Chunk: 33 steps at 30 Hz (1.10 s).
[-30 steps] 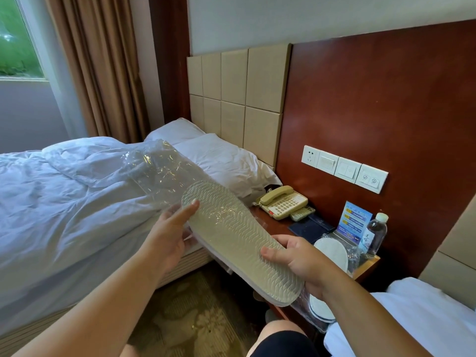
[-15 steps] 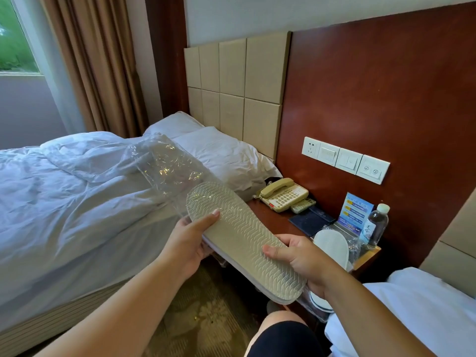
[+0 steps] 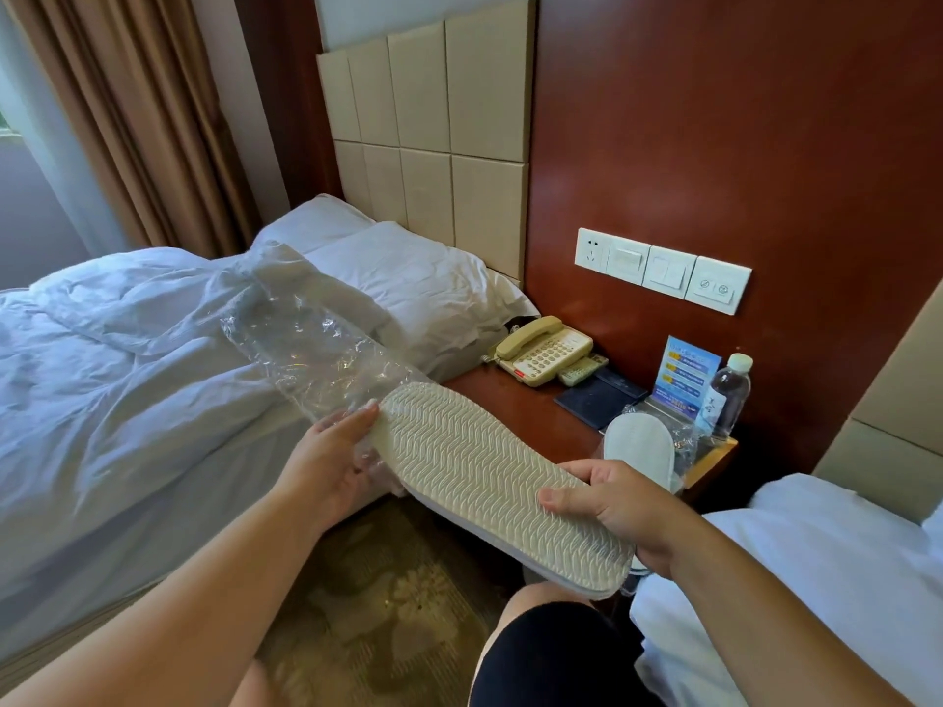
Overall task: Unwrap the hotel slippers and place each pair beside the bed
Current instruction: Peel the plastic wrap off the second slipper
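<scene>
Sliding out of its clear plastic wrapper (image 3: 311, 344), the first pair of slippers (image 3: 490, 477) is nearly free, sole side up with the ribbed tread showing, held in mid-air between the two beds. The right hand (image 3: 620, 510) pinches the near end of the pair, thumb pressed on the tread and fingers curled underneath, at about 5 o'clock from the middle of the view. The left hand (image 3: 331, 461), at about 7 o'clock, closes on the wrapper's mouth at the toe end, thumb on top of the film and fingers hidden beneath it. The emptied length of the wrapper juts up toward 11 o'clock over the white duvet of the left bed (image 3: 127, 375). By my reading, the unwrapping of this pair is close to done but not finished, since the toe tip still touches the film. A second wrapped pair (image 3: 640, 449) waits on the wooden nightstand (image 3: 515, 405) at 3 o'clock, just beside a water bottle (image 3: 729, 395) and near the telephone (image 3: 543, 349); it looks untouched. No slipper lies on the patterned carpet (image 3: 388, 594) yet, so both placements remain, along with the second unwrapping.
</scene>
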Motion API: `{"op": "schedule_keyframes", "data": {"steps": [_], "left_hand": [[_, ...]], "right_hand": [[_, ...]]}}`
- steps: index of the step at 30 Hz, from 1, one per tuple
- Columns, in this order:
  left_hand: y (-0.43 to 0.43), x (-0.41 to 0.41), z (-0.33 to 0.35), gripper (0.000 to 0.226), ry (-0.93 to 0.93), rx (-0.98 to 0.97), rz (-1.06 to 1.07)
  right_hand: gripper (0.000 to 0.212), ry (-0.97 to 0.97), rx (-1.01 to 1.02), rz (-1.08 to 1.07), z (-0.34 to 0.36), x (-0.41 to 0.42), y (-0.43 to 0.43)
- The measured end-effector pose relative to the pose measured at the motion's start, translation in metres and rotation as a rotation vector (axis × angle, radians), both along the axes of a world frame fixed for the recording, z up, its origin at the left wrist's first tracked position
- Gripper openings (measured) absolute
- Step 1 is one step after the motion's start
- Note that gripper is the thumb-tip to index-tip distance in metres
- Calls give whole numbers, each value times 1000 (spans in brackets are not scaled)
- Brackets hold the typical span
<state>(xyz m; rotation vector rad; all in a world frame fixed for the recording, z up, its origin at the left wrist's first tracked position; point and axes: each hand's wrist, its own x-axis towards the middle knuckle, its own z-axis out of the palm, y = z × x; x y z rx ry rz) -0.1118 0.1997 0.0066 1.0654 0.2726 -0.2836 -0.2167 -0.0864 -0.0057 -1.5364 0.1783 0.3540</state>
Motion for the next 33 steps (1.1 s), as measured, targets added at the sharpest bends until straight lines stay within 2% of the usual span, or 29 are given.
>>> {"op": "schedule_keyframes", "data": {"steps": [5, 9, 12, 17, 19, 22, 23, 26, 31, 33], "left_hand": [[-11, 17, -13, 40, 56, -55, 22], [-25, 40, -29, 49, 46, 49, 49], [-41, 53, -45, 47, 21, 118, -41], [-83, 68, -76, 47, 93, 232, -201], [-97, 73, -92, 43, 131, 267, -239], [-116, 81, -113, 29, 139, 297, -274], [-122, 84, -118, 32, 139, 305, -272], [-139, 94, -130, 57, 149, 302, -267], [-158, 106, -144, 46, 153, 289, -216], [-164, 108, -145, 43, 173, 254, -270]], "right_hand": [[16, 17, 33, -80, -15, 3, -25], [42, 20, 103, -198, -25, 6, -48], [45, 2, 120, -314, -35, 8, -66], [47, 9, 149, -446, -60, 14, -91], [40, 20, 166, -474, -70, 18, -96], [15, 30, 190, -504, -80, 25, -102], [13, 31, 195, -509, -82, 27, -104], [26, 48, 197, -522, -90, 34, -109], [59, 66, 173, -529, -97, 45, -116], [68, 64, 169, -525, -100, 47, -118]]}}
